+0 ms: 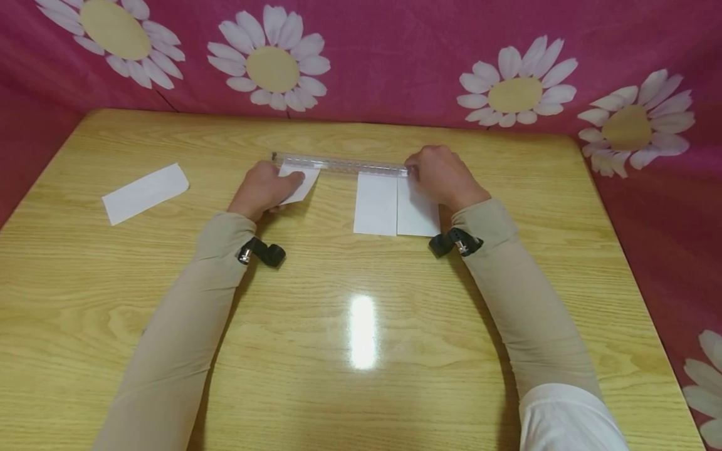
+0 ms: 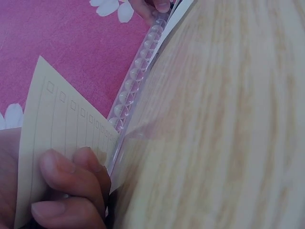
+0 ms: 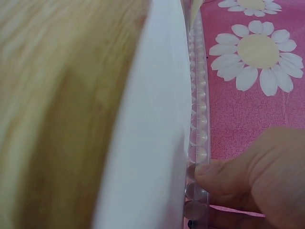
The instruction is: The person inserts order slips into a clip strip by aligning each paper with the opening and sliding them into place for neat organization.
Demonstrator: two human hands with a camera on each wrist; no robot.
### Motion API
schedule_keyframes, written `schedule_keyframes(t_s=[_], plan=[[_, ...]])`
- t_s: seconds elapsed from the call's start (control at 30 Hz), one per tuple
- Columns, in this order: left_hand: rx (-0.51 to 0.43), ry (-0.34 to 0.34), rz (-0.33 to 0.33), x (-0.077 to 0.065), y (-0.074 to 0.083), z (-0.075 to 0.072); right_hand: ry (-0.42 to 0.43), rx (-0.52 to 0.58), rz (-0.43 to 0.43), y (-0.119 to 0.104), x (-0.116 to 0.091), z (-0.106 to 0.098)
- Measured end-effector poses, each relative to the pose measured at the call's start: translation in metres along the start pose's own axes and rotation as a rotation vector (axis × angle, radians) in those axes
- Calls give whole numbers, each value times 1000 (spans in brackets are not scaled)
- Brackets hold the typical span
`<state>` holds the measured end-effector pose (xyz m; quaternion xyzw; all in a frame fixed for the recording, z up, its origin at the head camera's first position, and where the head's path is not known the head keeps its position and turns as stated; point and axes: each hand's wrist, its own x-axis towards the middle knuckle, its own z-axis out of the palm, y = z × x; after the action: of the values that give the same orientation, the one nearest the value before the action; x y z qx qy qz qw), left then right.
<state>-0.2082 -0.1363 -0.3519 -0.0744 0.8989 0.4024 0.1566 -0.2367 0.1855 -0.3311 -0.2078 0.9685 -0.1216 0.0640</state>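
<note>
A long clear plastic strip (image 1: 344, 166) with a row of round, clear bead-like shapes inside lies across the far part of the table. My left hand (image 1: 264, 189) pinches a small card (image 1: 299, 193) between thumb and fingers, beside the strip's left end. In the left wrist view the card (image 2: 47, 119) shows ruled lines, each with a small printed square. At the other end, my right hand (image 1: 442, 178) grips the strip with thumb and fingers. Two white cards (image 1: 375, 203) lie side by side just below the strip, the right one partly behind the right hand.
Another white card (image 1: 145, 194) lies apart on the left of the wooden table (image 1: 316, 282). A pink cloth (image 1: 395, 62) with large daisies hangs behind the table's far edge and along its sides. Black camera straps (image 1: 265, 252) are on both wrists.
</note>
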Motion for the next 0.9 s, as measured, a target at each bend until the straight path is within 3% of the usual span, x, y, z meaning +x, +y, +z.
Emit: schedule_keyframes(t_s=[0.9], plan=[[35, -9, -17, -3, 9, 5, 6, 6, -12, 1, 0, 0]])
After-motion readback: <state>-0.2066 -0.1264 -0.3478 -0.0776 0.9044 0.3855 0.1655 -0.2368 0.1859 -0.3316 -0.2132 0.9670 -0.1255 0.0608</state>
